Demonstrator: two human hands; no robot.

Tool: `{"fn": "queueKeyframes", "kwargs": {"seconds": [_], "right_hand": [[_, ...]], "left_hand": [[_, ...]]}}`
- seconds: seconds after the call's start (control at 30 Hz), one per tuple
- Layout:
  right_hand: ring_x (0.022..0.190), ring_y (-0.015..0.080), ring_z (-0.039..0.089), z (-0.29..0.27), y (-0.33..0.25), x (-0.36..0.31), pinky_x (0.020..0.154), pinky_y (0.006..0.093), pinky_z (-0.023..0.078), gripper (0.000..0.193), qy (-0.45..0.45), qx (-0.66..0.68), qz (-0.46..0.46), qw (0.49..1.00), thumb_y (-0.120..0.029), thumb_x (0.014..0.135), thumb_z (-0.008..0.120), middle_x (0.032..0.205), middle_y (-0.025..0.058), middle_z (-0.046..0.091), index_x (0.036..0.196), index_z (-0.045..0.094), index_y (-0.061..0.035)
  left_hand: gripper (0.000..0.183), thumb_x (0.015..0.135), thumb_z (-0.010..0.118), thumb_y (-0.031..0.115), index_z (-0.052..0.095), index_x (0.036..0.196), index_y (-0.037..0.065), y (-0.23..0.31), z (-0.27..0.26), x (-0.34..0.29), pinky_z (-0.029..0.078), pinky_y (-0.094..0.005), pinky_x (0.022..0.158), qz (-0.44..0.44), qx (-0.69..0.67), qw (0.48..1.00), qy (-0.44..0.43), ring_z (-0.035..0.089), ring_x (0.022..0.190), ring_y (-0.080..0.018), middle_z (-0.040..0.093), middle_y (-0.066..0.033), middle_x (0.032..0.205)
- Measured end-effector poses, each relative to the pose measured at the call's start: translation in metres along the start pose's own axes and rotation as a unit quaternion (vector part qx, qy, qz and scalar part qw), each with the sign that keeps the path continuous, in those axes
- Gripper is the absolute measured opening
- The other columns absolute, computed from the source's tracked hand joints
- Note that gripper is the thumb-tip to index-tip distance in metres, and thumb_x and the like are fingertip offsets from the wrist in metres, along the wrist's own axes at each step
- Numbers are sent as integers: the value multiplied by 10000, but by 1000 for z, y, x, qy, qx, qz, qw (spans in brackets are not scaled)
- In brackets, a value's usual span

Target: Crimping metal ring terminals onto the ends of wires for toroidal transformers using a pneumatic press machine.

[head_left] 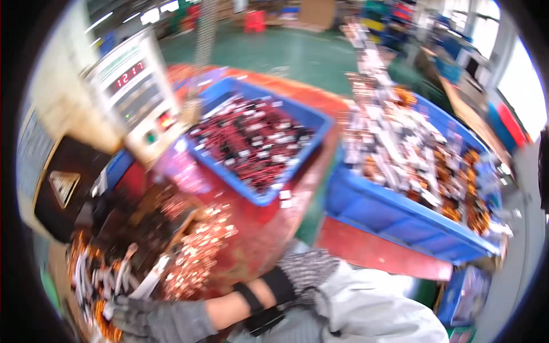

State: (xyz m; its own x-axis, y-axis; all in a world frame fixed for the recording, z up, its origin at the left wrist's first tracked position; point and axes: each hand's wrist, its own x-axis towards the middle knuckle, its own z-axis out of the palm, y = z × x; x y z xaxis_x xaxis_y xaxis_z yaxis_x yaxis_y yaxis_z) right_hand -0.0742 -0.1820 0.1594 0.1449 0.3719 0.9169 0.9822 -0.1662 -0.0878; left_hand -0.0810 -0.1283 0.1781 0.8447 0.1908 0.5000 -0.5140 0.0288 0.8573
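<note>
My right hand [140,317], in a grey glove, reaches across to the lower left with its fingers at a copper wire coil [104,323]. Blur softens the fingertips, but they look closed on the coil's edge. Around them lies a heap of similar coils with white-sleeved leads [94,274]. Just beyond the glove, a mound of shiny copper wire bits [200,251] spreads over the red worktable [251,234]. A black band circles my right wrist and forearm. My left hand does not show.
A control box [134,91] with a lit display stands at the left, beside a dark machine housing [68,186] bearing a warning triangle. A blue tray [263,197] holds red and black wires with white connectors. On the right, a larger blue bin [400,214] is heaped with coils.
</note>
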Motion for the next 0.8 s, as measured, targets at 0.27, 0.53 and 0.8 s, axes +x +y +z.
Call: {"fn": "queueKeyframes", "kwargs": {"seconds": [0.27, 0.53, 0.8], "right_hand": [[1130, 446, 391, -80, -36, 29, 963, 629, 207, 451, 60, -180, 54, 980, -254, 760, 427, 1132, 228, 467, 1112, 472, 24], [942, 235, 523, -311, -114, 10, 822, 322, 436, 606, 152, -475, 130, 857, -125, 650, 725, 1078, 102, 521, 1169, 430, -18], [900, 203, 517, -464, -144, 17, 789, 334, 407, 490, 105, -406, 431, 799, -207, 734, 679, 1027, 99, 564, 1120, 471, 10]], "left_hand": [[657, 737, 626, 433, 414, 1223, 45, 61, 40, -25, 363, -373, 937, 3, 25, 966, -256, 481, 1073, -242, 509, -117, 1155], [708, 708, 645, 482, 435, 1207, 26, 90, 43, -40, 387, -364, 906, 91, 81, 875, -468, 493, 1060, -241, 521, -128, 1131], [695, 724, 691, 175, 332, 1299, 19, 38, -6, -19, 428, -339, 877, -122, -65, 910, -390, 522, 994, -202, 516, -119, 1092]]}}
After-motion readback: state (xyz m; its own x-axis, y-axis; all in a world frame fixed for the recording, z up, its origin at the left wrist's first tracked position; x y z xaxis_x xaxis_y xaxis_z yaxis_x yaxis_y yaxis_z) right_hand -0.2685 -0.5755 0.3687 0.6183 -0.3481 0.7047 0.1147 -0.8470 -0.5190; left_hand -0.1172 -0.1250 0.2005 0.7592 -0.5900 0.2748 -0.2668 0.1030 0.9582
